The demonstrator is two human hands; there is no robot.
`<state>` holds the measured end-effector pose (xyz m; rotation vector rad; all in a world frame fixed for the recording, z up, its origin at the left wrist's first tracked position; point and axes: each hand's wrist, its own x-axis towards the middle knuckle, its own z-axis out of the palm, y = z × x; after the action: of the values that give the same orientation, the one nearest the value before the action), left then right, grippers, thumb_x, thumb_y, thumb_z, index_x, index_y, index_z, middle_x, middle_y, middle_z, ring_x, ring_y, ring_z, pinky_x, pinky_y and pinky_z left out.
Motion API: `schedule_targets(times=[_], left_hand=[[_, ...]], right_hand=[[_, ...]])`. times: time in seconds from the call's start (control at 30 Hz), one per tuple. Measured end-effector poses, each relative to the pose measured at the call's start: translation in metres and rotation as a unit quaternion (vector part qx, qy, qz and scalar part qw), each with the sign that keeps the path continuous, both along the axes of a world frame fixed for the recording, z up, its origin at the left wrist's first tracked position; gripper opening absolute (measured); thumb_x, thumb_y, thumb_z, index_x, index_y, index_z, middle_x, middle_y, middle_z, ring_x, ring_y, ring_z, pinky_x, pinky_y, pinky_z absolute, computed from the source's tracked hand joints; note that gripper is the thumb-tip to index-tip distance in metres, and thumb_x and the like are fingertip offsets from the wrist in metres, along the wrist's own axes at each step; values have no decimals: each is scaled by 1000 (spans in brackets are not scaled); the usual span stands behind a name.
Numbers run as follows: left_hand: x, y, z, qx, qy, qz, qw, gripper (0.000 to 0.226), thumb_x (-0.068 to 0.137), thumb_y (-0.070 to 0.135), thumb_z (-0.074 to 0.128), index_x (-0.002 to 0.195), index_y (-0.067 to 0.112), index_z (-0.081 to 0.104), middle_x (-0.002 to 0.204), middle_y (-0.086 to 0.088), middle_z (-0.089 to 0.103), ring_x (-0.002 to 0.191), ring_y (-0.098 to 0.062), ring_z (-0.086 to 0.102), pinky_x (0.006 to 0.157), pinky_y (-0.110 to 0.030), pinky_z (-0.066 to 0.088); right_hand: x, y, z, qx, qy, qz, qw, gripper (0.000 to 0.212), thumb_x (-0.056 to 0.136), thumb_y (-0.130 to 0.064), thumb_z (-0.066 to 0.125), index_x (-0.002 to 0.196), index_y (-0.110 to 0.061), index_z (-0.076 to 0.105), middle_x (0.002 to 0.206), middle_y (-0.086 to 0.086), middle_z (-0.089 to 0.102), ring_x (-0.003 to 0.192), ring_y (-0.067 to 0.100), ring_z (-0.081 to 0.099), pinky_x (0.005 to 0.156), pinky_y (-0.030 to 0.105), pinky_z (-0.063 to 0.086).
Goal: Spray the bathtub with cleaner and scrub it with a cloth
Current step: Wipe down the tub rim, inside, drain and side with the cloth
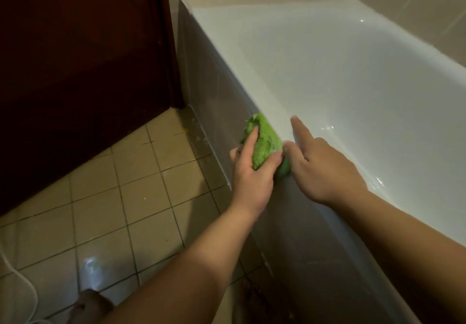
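Note:
A white bathtub [340,76] fills the right side, its inner wall wet and glossy. A crumpled green cloth [266,142] lies on the tub's near rim, at the top edge of the grey side panel [214,91]. My left hand [252,172] grips the cloth from the panel side, a finger along its left and the thumb on its right. My right hand [320,164] rests on the rim beside the cloth, index finger stretched out along the rim and thumb touching the cloth. Its other fingers drop out of sight inside the tub. No cleaner bottle shows.
Beige floor tiles [113,210] lie to the left, with a wet shine near the bottom. A dark wooden door [80,46] stands at the far left. A white cord [22,280] runs along the lower left floor. Beige wall tiles [403,1] back the tub.

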<state>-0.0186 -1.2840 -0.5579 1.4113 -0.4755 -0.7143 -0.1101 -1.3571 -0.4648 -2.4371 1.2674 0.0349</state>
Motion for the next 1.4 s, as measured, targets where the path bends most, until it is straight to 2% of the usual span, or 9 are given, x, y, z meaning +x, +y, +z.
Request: schedule_targets(times=[0.2, 0.3, 0.4, 0.63, 0.8, 0.97, 1.1, 1.2, 1.4], left_hand=[[-6, -4, -64, 47, 126, -6, 991, 67, 100, 31, 63, 156, 48, 30, 147, 14, 20, 132, -6, 23, 116, -36, 25], [-8, -9, -125, 78, 254, 28, 964, 69, 98, 24, 66, 157, 39, 34, 158, -1, 39, 140, -26, 42, 117, -55, 36], [-13, -13, -190, 128, 313, 38, 940, 62, 99, 16, 63, 156, 29, 40, 148, -12, 54, 129, -35, 56, 109, -57, 46], [-37, -14, -307, 230, 374, 10, 898, 73, 83, 56, 61, 152, 36, 44, 142, -7, 59, 123, -35, 59, 107, -59, 47], [-34, -15, -276, 217, 401, 37, 889, 50, 94, 39, 62, 142, 33, 51, 133, -10, 64, 118, -36, 62, 105, -59, 48], [-32, -5, -206, 189, 402, 35, 895, 61, 91, 41, 66, 149, 42, 46, 135, -7, 63, 117, -37, 62, 102, -61, 50], [-32, 0, -122, 124, 359, 34, 924, 54, 96, 26, 64, 145, 44, 49, 133, -5, 64, 119, -34, 61, 104, -60, 49], [-29, 3, -70, 110, 302, 17, 947, 55, 83, 39, 68, 132, 57, 54, 135, 2, 64, 121, -29, 61, 104, -58, 49], [-34, 6, 16, 20, 208, 19, 978, 67, 82, 33, 76, 144, 40, 54, 131, 4, 67, 117, -18, 65, 106, -46, 52]], right_hand=[[4, -5, -5, -19, 8, 18, 1000, 61, 106, -56, 17, 162, -38, -1, 130, 14, 59, 93, 26, 59, 78, 41, 49], [5, -11, -11, -26, 6, 23, 999, 60, 106, -59, 17, 160, -42, -2, 146, 12, 52, 110, 31, 59, 82, 40, 43], [5, -15, -13, -34, 1, 26, 999, 61, 106, -59, 19, 161, -41, -2, 153, 7, 47, 121, 30, 55, 86, 38, 38], [6, -19, -15, -47, -4, 24, 999, 60, 107, -57, 24, 161, -41, 5, 147, 6, 53, 104, 24, 51, 84, 36, 35], [11, -22, -13, -45, -10, 25, 999, 59, 107, -54, 24, 162, -38, 8, 150, 6, 51, 113, 26, 53, 86, 36, 34], [12, -20, -11, -29, -27, 3, 999, 57, 108, -49, 26, 162, -34, 15, 153, 5, 50, 127, 30, 52, 88, 37, 35], [1, -13, -7, 10, -35, -47, 998, 55, 107, -49, 26, 156, -24, 30, 145, 13, 55, 120, 35, 55, 87, 41, 39], [-14, -1, -3, 28, -33, -72, 996, 54, 107, -51, 23, 148, -19, 38, 138, 15, 59, 115, 35, 58, 90, 44, 45], [-43, 22, 6, 35, -83, -106, 990, 42, 109, -41, 28, 134, -17, 50, 134, 13, 61, 117, 34, 57, 91, 41, 43]])
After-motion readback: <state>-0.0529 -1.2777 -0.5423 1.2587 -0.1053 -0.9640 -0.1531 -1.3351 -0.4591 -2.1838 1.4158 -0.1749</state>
